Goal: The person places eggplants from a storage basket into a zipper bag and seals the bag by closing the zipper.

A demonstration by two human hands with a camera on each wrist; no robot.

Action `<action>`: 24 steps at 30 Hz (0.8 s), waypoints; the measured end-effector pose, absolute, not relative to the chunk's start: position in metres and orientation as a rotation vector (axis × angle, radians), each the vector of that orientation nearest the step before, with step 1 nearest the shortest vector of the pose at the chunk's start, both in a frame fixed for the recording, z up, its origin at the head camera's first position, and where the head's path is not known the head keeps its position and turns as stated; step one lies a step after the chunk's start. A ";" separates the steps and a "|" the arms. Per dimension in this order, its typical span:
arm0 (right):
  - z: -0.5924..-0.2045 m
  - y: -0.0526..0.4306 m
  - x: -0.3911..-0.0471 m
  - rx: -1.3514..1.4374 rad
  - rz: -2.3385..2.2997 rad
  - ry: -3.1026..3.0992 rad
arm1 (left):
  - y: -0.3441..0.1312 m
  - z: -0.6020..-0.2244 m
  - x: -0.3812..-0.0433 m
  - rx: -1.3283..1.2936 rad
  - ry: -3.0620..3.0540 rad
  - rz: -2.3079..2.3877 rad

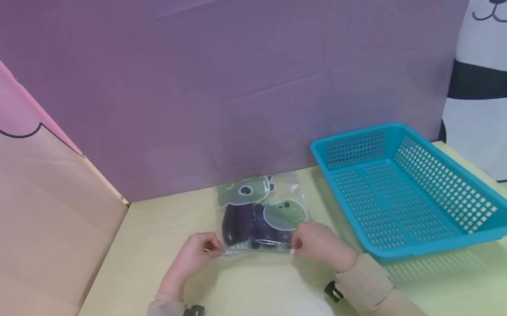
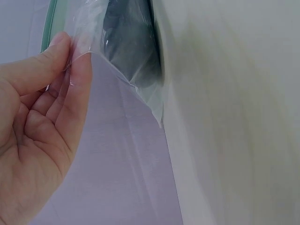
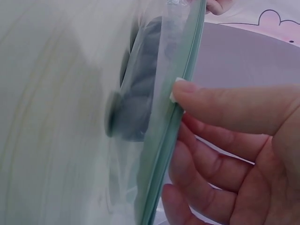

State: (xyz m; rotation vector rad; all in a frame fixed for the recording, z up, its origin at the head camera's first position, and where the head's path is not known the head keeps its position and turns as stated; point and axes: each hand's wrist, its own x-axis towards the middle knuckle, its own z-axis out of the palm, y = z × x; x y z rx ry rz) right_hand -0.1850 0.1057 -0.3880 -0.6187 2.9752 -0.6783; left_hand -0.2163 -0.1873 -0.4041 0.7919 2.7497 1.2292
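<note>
A clear zip bag (image 1: 285,214) with green printed shapes lies on the table, its opening edge towards me. Inside it are dark purple, glossy, rounded long items (image 1: 238,223) that look like eggplants. My left hand (image 1: 197,252) pinches the bag's near left corner between thumb and fingers. At the near right corner, my right hand (image 1: 318,243) pinches the green zip strip (image 3: 161,154) with its thumb on top and fingers beneath. In the left wrist view the bag's film (image 2: 89,28) is held between thumb and fingertips of the left hand.
To the right stands a turquoise perforated plastic basket (image 1: 383,206). A purple cloth backdrop (image 1: 225,77) rises behind the pale table (image 1: 270,302). Printed panels flank it: a pink figure (image 1: 6,92) at left, a panda (image 1: 502,114) at right.
</note>
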 end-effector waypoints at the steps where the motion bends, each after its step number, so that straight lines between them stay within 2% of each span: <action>1: -0.388 0.106 -0.185 -0.626 -0.675 2.977 | -0.188 -0.404 -0.216 0.789 2.748 1.231; 24: -0.380 0.110 -0.181 -0.658 -0.671 2.956 | -0.192 -0.402 -0.218 0.743 2.737 1.197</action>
